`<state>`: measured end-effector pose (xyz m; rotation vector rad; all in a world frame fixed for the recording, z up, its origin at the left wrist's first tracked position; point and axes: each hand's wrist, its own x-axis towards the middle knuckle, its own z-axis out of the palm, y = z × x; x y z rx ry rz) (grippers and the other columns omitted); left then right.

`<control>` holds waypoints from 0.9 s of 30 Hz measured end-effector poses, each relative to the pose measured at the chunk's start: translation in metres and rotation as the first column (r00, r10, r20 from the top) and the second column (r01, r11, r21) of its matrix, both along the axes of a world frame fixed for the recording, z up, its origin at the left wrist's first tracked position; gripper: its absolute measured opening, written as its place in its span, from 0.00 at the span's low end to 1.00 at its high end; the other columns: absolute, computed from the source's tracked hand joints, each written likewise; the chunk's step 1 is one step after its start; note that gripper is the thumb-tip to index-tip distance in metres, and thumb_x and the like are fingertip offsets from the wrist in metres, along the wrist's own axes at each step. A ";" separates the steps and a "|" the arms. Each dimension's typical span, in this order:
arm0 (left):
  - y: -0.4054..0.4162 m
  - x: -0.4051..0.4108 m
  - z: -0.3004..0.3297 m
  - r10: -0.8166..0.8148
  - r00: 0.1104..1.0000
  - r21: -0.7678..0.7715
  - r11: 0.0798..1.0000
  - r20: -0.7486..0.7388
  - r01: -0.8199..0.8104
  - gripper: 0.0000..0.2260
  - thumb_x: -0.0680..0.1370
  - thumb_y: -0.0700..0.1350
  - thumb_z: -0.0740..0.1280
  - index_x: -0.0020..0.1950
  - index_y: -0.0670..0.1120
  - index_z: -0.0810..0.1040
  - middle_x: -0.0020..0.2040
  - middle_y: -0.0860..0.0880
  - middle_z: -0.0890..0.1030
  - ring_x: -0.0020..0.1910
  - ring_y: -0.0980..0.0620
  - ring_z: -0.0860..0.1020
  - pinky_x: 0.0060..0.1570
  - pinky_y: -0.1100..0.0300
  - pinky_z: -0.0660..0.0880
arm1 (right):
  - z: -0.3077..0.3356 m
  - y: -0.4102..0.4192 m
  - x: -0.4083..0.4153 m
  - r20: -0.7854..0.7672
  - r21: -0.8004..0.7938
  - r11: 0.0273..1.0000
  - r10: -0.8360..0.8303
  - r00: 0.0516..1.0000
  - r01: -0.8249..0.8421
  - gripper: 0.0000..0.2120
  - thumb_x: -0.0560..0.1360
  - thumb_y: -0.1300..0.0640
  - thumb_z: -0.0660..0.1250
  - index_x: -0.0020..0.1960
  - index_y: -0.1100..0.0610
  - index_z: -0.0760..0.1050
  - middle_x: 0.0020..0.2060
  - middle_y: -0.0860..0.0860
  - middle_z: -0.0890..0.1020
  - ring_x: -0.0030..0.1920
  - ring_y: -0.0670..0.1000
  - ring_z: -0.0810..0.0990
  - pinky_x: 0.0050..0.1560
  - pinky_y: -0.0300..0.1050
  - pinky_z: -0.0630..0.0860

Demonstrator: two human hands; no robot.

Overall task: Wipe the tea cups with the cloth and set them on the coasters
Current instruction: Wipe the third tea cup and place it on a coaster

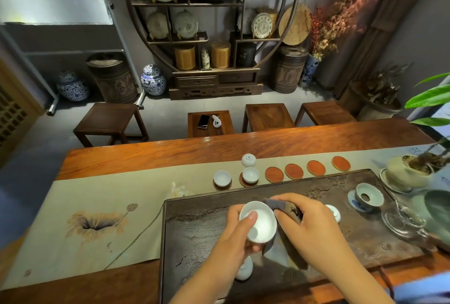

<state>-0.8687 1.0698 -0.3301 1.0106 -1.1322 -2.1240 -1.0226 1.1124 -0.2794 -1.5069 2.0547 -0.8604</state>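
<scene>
Holding: left grip (239, 235) curled round a white tea cup (258, 222), thumb over its rim, above the dark tea tray (194, 230).
Right grip (309, 225): grasping the grey cloth (283, 208), pressed against the cup's side.
Coasters (294, 171): row on the bench runner; two at left carry cups (250, 174), four bare.
Behind: one cup upside down (248, 159).

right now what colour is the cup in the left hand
White, inside and out. The cup shows best in the head view, held in the left hand.
</scene>
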 end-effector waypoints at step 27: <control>-0.045 -0.013 -0.014 -0.090 0.968 -0.515 0.833 0.233 0.201 0.27 0.60 0.56 0.80 0.56 0.63 0.76 0.58 0.63 0.79 0.58 0.62 0.77 0.53 0.72 0.74 | -0.001 0.003 -0.014 -0.029 0.009 0.985 -0.174 0.984 0.175 0.12 0.74 0.60 0.68 0.54 0.48 0.81 0.46 0.40 0.82 0.47 0.39 0.77 0.43 0.20 0.69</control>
